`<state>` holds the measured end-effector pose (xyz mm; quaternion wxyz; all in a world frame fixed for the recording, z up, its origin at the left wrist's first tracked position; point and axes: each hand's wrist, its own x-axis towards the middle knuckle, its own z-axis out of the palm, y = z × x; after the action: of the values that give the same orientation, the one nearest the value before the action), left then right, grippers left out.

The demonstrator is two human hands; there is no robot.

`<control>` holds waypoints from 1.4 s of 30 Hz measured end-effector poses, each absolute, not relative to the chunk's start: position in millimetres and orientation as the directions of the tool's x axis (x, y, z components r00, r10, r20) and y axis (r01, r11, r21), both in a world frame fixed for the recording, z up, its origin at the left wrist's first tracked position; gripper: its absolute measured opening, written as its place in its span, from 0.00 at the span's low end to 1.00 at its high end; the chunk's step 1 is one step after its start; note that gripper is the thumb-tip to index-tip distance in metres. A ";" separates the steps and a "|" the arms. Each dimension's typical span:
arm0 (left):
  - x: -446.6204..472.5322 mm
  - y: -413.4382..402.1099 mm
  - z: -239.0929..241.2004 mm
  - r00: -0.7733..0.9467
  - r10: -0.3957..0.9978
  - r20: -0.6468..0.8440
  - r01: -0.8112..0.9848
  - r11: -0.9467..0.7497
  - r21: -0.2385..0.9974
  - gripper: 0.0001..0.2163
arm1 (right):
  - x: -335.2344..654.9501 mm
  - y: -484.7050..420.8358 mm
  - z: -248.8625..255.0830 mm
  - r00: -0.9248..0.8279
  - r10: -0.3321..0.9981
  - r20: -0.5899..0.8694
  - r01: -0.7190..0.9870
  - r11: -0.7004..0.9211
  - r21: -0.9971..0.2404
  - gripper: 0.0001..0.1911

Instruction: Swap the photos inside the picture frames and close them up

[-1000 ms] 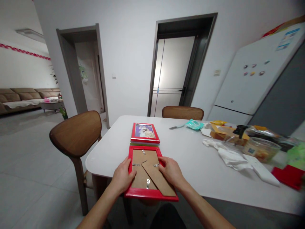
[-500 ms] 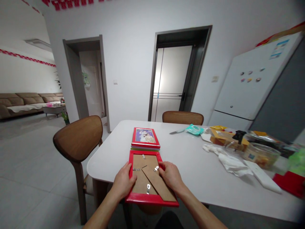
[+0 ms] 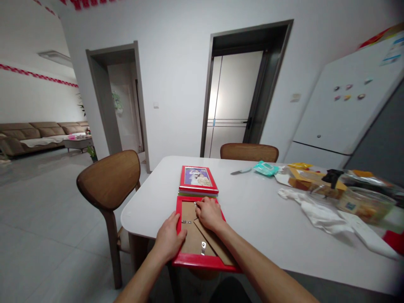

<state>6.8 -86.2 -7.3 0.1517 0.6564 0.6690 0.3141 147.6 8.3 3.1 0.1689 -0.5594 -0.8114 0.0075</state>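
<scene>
One face-down picture frame [image 3: 193,243] is seen below one face-up picture frame [image 3: 198,179], lower centre. The left hand [image 3: 170,240], fingers flat together, and right hand [image 3: 210,214], fingers curled, are pressed on it.

Head camera looks forward and down – close over the table [image 3: 259,219].

A wooden chair [image 3: 109,180] is standing left of the white table [image 3: 259,210]. A teal packet [image 3: 266,168] and a crumpled white cloth [image 3: 318,210] are lying on it (fridge [image 3: 344,113] standing behind).
</scene>
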 end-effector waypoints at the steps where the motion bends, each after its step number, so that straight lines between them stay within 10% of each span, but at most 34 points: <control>1: 7.0 -86.5 -6.3 -0.089 0.973 0.211 0.783 -0.063 0.619 0.22 | 146.8 8.3 2.2 -0.308 0.914 0.262 0.910 0.363 -0.197 0.16; 42: 9.2 -87.4 -8.9 -0.126 0.972 0.197 0.764 -0.032 0.645 0.23 | 193.2 -68.2 24.4 -0.689 0.710 0.147 0.530 0.631 -0.566 0.08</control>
<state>9.2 -87.4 -8.9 0.1610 0.6410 0.6769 0.3239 193.2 -68.2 24.4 0.1813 -0.3504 -0.8847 0.2483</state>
